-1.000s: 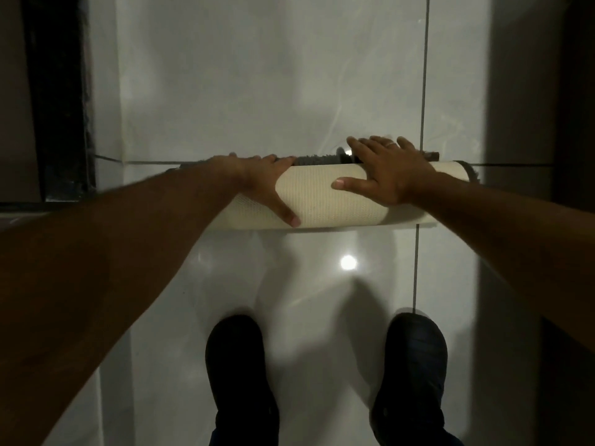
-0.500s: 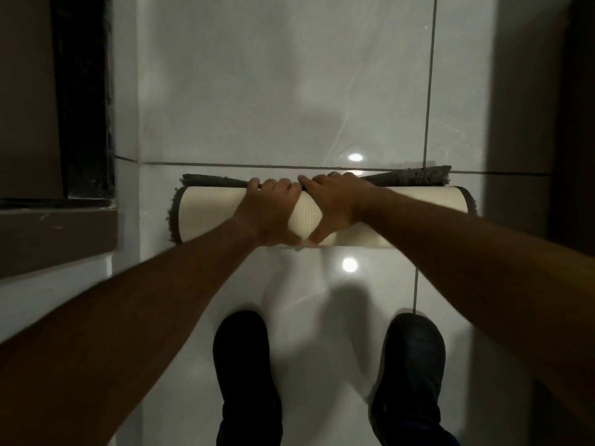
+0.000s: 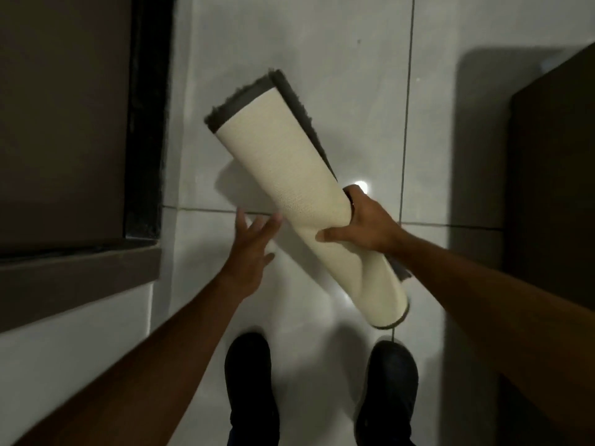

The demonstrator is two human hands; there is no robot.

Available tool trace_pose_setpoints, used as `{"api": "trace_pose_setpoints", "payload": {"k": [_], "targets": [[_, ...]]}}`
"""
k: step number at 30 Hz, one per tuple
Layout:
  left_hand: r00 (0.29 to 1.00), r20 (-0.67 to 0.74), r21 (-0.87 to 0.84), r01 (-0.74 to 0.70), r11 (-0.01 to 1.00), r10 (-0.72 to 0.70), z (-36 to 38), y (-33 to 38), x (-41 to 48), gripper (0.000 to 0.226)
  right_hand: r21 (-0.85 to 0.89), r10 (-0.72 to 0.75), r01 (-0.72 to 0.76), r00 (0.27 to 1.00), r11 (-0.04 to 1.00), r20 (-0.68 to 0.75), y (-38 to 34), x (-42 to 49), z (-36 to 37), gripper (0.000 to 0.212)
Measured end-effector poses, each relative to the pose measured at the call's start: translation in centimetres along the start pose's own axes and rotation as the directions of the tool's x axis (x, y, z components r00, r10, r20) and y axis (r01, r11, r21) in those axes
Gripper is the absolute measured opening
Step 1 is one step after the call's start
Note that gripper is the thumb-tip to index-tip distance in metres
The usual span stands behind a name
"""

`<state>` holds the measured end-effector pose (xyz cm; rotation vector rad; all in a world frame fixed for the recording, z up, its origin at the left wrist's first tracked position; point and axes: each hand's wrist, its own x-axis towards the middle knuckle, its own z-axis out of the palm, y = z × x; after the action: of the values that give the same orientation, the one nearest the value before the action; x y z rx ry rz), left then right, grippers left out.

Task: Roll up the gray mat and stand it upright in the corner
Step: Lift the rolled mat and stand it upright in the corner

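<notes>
The left hand (image 3: 252,252) is hovering with fingers spread, just beside the mat (image 3: 299,191) without touching it. The mat is hanging rolled and tilted above the floor (image 3: 289,43), cream backing outward, gray pile fringing both ends. The right hand (image 3: 363,223) is wrapping its fingers around the middle.

Rolled mat (image 3: 301,188): one; hands: two, right hand (image 3: 370,225) and left hand (image 3: 249,249); dark shoes: two, left shoe (image 3: 249,386) and right shoe (image 3: 391,389)
</notes>
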<state>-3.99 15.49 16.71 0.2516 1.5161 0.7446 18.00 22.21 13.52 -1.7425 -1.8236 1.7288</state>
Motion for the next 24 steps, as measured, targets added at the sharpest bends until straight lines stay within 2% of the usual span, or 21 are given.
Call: {"api": "trace_pose_setpoints", "payload": {"k": [1, 3, 5, 7, 8, 10, 11, 13, 15, 18, 21, 24], "targets": [[0.995, 0.091, 0.009, -0.045, 0.999, 0.044, 1.6, 2.4, 0.2, 0.112, 0.036, -0.002, 0.001, 1.000, 0.999, 0.011, -1.4, -0.3, -1.5, 0.086], [0.974, 0.171, -0.020, -0.145, 0.989, 0.146, 4.5, 6.9, 0.4, 0.074, 0.090, -0.001, -0.004, 0.999, 0.996, 0.054, -4.0, -0.8, -4.2, 0.095], [0.952, 0.208, -0.040, -0.219, 0.975, 0.223, 6.9, 12.2, -0.7, 0.060, 0.167, 0.006, -0.027, 0.992, 0.986, 0.127, -7.2, -1.2, -8.6, 0.107], [0.927, 0.271, -0.024, -0.263, 0.965, 0.259, 8.2, 16.5, -1.5, 0.056, 0.258, -0.027, -0.017, 0.986, 0.966, 0.164, -11.0, -1.2, -13.7, 0.111], [0.917, 0.306, 0.009, -0.273, 0.962, 0.257, 8.6, 18.5, -1.7, 0.055, 0.283, -0.052, 0.003, 0.984, 0.959, 0.168, -13.2, -0.8, -16.3, 0.106], [0.898, 0.362, 0.064, -0.292, 0.954, 0.251, 9.3, 22.6, -1.4, 0.057, 0.345, -0.152, 0.115, 0.985, 0.931, 0.083, -17.9, 0.7, -21.3, 0.079], [0.891, 0.374, 0.081, -0.308, 0.948, 0.257, 9.6, 24.6, -1.1, 0.059, 0.377, -0.194, 0.172, 0.981, 0.910, 0.021, -20.5, 1.6, -23.4, 0.072], [0.888, 0.364, 0.098, -0.336, 0.937, 0.280, 10.5, 28.9, -0.1, 0.058, 0.386, -0.228, 0.245, 0.969, 0.889, -0.091, -25.9, 4.5, -26.5, 0.091], [0.883, 0.361, 0.094, -0.353, 0.931, 0.299, 11.3, 32.0, 1.4, 0.054, 0.328, -0.253, 0.287, 0.957, 0.900, -0.143, -29.5, 7.3, -28.1, 0.102], [0.870, 0.358, 0.121, -0.403, 0.907, 0.339, 12.0, 38.2, 5.2, 0.060, 0.278, -0.275, 0.330, 0.936, 0.902, -0.217, -33.4, 12.8, -31.0, 0.097], [0.879, 0.360, 0.130, -0.378, 0.917, 0.311, 11.7, 44.1, 7.9, 0.079, 0.361, -0.305, 0.362, 0.930, 0.859, -0.208, -36.2, 17.0, -33.6, 0.085], [0.872, 0.340, 0.045, -0.390, 0.920, 0.353, 11.7, 51.8, 11.1, 0.068, 0.365, -0.298, 0.387, 0.913, 0.847, -0.278, -38.7, 21.2, -37.0, 0.081]]}}
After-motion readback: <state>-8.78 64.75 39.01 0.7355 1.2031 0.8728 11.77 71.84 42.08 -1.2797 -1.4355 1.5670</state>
